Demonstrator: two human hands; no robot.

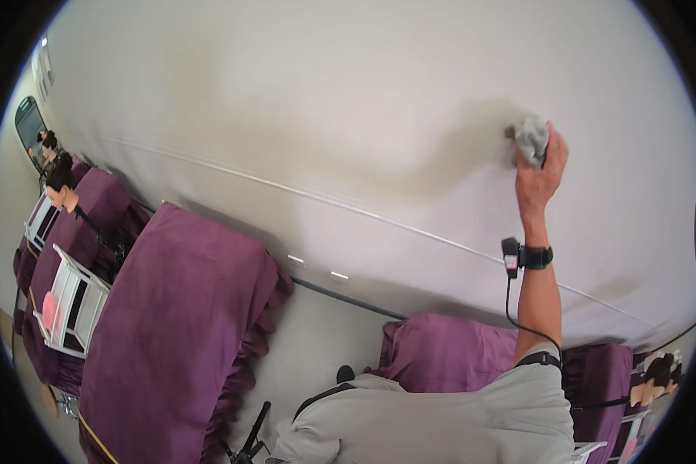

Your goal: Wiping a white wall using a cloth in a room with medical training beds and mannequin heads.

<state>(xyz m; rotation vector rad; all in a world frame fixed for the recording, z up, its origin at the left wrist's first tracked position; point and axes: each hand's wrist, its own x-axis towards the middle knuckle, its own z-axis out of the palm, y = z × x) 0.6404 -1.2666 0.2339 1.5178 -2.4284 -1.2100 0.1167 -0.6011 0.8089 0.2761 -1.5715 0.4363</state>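
My right hand [542,168] is raised at the upper right and grips a crumpled grey cloth [530,138]. The cloth is at the off-white wall [336,104], seemingly pressed against it. A black wrist strap [536,258] with a small box and a cable sits on that forearm. My left hand is out of view; only the grey shirt [429,423] shows on that side. Across the wall below the cloth runs a thin white trim strip [383,219].
Purple-draped beds [180,313] stand to the left, and another purple-covered piece [452,351] is by the wall. White trolleys [78,307] and mannequin heads [64,188] are between them. A black stand [249,441] is at the bottom. Wall sockets [339,276] sit low.
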